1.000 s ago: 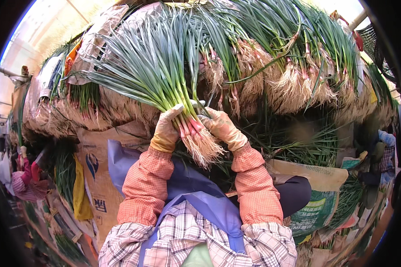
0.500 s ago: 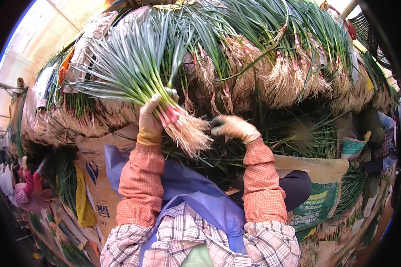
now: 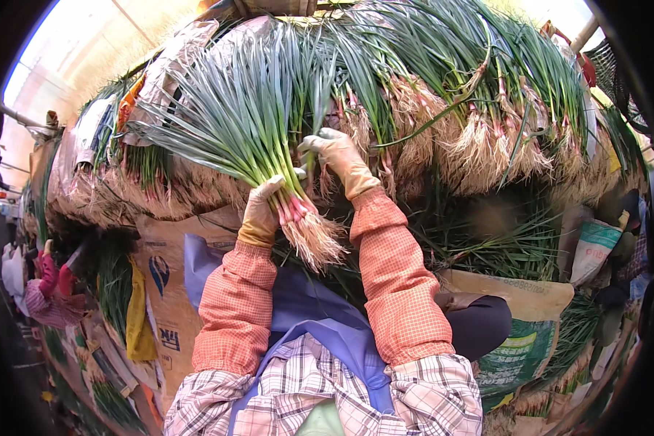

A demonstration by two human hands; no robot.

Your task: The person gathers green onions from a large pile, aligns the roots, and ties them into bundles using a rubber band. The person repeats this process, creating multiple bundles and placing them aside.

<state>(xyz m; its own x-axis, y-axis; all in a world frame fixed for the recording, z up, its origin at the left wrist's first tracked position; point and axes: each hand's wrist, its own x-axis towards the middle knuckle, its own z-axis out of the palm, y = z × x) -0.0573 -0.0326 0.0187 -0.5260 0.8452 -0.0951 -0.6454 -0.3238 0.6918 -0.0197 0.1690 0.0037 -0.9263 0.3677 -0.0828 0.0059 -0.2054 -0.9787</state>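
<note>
My left hand (image 3: 262, 209), in a pale work glove, is wrapped round the lower stalks of a bunch of green onions (image 3: 276, 156). The long green leaves fan up and to the left; the reddish stem bases and pale roots hang below the hand to the right. At the bunch's right edge, my gloved right hand (image 3: 339, 157) is raised with its fingers closed on what looks like a green onion leaf (image 3: 322, 109). Its fingertips partly hide the held part.
A big heap of green onions (image 3: 429, 43) spans the far side, roots (image 3: 479, 149) hanging toward me. Loose leaves (image 3: 509, 247) lie below on the right. Printed sacks (image 3: 523, 341) and brown sheeting (image 3: 171, 291) flank my lap. Another person (image 3: 47, 294) is at the far left.
My right hand has moved up and left from beside the roots to the bunch's leaf side, its fingers now closed. The left hand still holds the bunch, shifted slightly right and down in view.
</note>
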